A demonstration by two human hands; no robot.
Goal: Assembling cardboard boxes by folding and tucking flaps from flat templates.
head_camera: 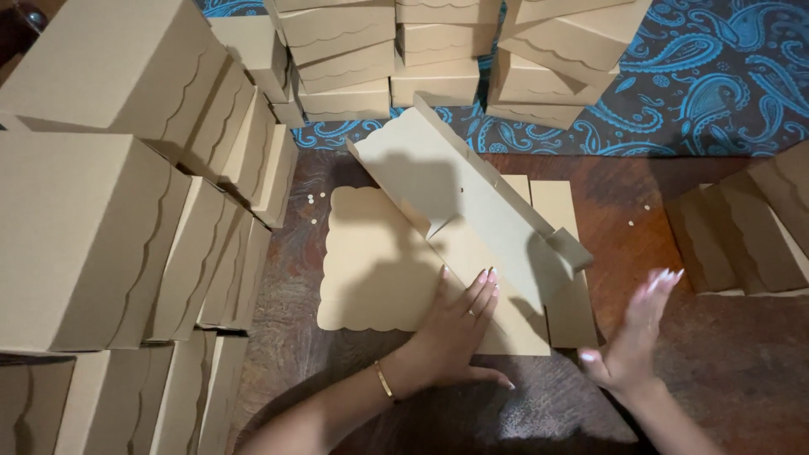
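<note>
A flat tan cardboard box blank (379, 270) with scalloped edges lay on the dark wooden floor, its long side panel (459, 190) folded up at a slant.

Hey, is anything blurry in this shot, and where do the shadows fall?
Head view: the right hand is motion-blurred, while the left hand pressing the flat cardboard sheet is sharp; the raised flap casts a soft shadow on that sheet; no glare.

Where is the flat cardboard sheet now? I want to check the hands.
In the head view, the flat cardboard sheet lies mid-table on the brown surface, under the left hand, with the right hand just beside it.
</note>
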